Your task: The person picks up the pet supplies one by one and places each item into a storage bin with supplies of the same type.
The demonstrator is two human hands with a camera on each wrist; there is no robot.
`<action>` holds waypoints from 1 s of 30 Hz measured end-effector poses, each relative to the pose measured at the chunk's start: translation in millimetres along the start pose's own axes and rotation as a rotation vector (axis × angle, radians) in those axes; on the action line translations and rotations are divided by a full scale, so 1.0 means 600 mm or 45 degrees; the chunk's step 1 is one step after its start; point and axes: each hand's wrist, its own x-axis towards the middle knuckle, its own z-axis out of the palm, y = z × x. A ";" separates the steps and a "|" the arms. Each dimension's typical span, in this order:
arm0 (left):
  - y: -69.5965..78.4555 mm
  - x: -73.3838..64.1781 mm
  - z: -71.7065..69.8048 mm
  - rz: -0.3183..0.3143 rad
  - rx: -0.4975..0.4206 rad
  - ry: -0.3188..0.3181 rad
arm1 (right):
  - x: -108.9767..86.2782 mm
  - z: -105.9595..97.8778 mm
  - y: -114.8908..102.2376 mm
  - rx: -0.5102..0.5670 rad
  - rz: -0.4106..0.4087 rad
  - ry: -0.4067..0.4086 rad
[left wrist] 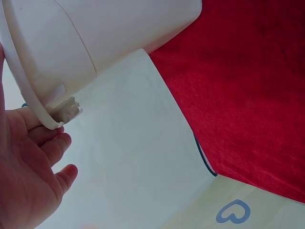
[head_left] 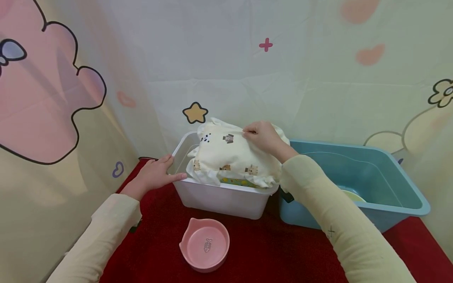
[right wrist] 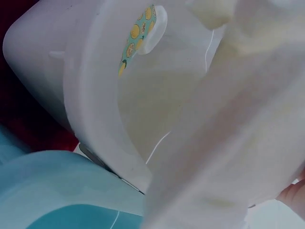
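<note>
A white plastic bin (head_left: 223,198) stands on the red cloth, and a cream ruffled cloth item (head_left: 226,153) with animal prints bulges over its top. My right hand (head_left: 263,135) pinches the upper part of this item near the back of the bin. In the right wrist view the cream fabric (right wrist: 214,143) hangs across the bin's opening, with only part of the hand showing at the right edge. My left hand (head_left: 155,173) grips the bin's left front corner, thumb along the front rim. From the left wrist, its fingers (left wrist: 55,145) curl under the rim.
A blue bin (head_left: 407,177) stands close on the right, with a pale green round thing (head_left: 354,195) inside. In front sits a pink cat-eared bowl (head_left: 205,245) with a fishbone picture. Yellow-and-green patterned material (head_left: 238,182) shows inside the white bin. A printed curtain (head_left: 226,59) hangs behind.
</note>
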 end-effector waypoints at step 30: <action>-0.001 0.003 0.001 0.002 0.008 0.000 | 0.004 0.023 0.001 -0.001 0.020 0.022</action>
